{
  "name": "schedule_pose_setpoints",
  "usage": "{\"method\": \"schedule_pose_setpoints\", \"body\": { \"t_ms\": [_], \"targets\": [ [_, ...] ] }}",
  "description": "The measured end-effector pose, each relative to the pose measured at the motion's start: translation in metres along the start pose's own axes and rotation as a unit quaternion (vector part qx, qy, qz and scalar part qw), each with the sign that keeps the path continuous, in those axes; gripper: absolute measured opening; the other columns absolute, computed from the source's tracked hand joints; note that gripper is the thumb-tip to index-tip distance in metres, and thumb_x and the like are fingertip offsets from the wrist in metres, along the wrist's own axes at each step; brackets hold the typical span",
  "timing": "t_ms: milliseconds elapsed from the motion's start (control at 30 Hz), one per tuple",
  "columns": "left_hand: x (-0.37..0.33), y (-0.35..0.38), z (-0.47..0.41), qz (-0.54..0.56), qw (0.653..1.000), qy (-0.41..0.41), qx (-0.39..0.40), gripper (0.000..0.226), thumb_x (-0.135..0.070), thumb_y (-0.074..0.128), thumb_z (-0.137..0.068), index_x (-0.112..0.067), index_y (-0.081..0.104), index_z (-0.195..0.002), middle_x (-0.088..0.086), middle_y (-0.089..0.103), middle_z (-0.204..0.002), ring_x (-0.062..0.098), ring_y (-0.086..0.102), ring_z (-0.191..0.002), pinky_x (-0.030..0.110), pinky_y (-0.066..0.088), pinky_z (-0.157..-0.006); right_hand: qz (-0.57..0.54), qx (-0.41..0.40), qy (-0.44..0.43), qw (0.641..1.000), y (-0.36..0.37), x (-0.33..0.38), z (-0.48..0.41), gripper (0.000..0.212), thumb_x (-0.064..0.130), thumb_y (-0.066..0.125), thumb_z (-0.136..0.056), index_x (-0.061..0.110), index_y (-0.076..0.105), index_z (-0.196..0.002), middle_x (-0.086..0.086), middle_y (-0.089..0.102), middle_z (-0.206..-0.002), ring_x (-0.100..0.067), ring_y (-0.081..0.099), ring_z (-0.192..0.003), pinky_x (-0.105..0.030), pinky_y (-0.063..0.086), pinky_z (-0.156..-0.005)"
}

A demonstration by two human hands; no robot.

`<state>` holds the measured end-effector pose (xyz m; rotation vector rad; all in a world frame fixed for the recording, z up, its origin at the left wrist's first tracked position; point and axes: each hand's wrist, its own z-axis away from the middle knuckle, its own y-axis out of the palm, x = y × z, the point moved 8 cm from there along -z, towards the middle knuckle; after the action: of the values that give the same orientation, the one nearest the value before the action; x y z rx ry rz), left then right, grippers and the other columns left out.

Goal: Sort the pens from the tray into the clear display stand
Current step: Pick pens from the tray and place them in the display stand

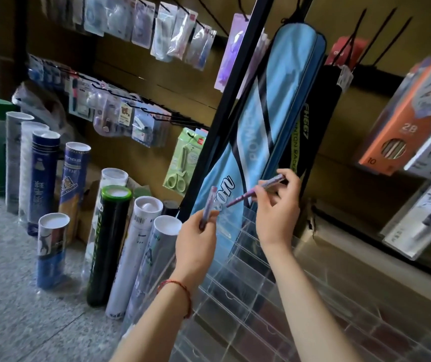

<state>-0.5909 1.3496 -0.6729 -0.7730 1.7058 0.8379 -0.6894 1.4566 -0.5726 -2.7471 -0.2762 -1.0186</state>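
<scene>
Purple pen (210,201) stands upright, clamped in the left grip (196,232). The right grip (278,205) pinches a second pen (241,198), tilted just above the clear stand (235,304). Placing seems in hand; next, aim its tip into one slot.

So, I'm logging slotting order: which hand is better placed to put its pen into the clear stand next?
Likely the right hand: its purple pen slants down toward the clear plastic display stand. The left hand holds its pink-topped pen upright, further left.

A shop: packaged stationery (120,19) hangs on wall hooks.
</scene>
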Motion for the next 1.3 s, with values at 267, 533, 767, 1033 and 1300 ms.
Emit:
{"method": "schedule_pose_setpoints", "body": {
  "t_ms": [267, 533, 767, 1033, 1300],
  "targets": [
    [0.004, 0.019, -0.028, 0.009, 0.999, 0.025, 0.042, 0.024, -0.016, 0.044, -0.095, -0.025, 0.060, -0.110, -0.006, 0.041, -0.054, 0.003, 0.031, -0.038, 0.015, 0.027, -0.041, 0.007, 0.057, 0.004, 0.998, 0.017, -0.014, -0.019, 0.042, -0.005, 0.055, -0.087, 0.025, 0.042, -0.114, -0.015, 0.063, -0.102, -0.023, 0.067, -0.089, -0.024, 0.056, -0.081],
    [0.001, 0.021, -0.048, 0.046, 0.998, 0.001, 0.051, 0.021, -0.015, 0.044, -0.095, -0.029, 0.059, -0.088, -0.005, 0.038, -0.067, 0.008, 0.031, -0.049, 0.021, 0.029, -0.050, 0.043, 0.199, 0.081, 0.976, 0.047, -0.037, -0.020, 0.026, 0.004, 0.051, -0.093, 0.029, 0.047, -0.100, -0.009, 0.064, -0.079, -0.014, 0.066, -0.071, -0.025, 0.058, -0.067],
    [0.006, 0.023, -0.053, 0.038, 0.996, -0.009, 0.082, 0.029, -0.015, 0.044, -0.095, -0.029, 0.048, -0.071, -0.002, 0.036, -0.059, 0.010, 0.030, -0.048, 0.017, 0.028, -0.042, 0.112, 0.237, 0.086, 0.961, 0.075, -0.036, -0.025, 0.022, 0.015, 0.052, -0.093, 0.033, 0.045, -0.083, -0.025, 0.066, -0.082, -0.045, 0.064, -0.079, -0.057, 0.053, -0.067],
    [0.008, 0.025, -0.053, 0.022, 0.994, -0.005, 0.108, 0.024, -0.017, 0.043, -0.096, -0.026, 0.054, -0.078, -0.001, 0.037, -0.062, 0.010, 0.031, -0.048, 0.013, 0.028, -0.037, 0.131, 0.249, 0.088, 0.956, 0.073, -0.040, -0.025, 0.017, 0.021, 0.050, -0.095, 0.030, 0.045, -0.082, -0.025, 0.066, -0.087, -0.037, 0.067, -0.078, -0.044, 0.058, -0.068],
    [0.016, 0.026, -0.052, 0.014, 0.995, -0.014, 0.100, 0.024, -0.015, 0.043, -0.096, -0.025, 0.055, -0.077, 0.000, 0.040, -0.062, 0.010, 0.032, -0.049, 0.017, 0.029, -0.043, 0.239, 0.296, 0.081, 0.921, 0.084, -0.049, -0.021, 0.008, 0.021, 0.046, -0.096, 0.020, 0.044, -0.088, -0.017, 0.062, -0.087, -0.033, 0.065, -0.077, -0.043, 0.057, -0.068]
  ]
}}
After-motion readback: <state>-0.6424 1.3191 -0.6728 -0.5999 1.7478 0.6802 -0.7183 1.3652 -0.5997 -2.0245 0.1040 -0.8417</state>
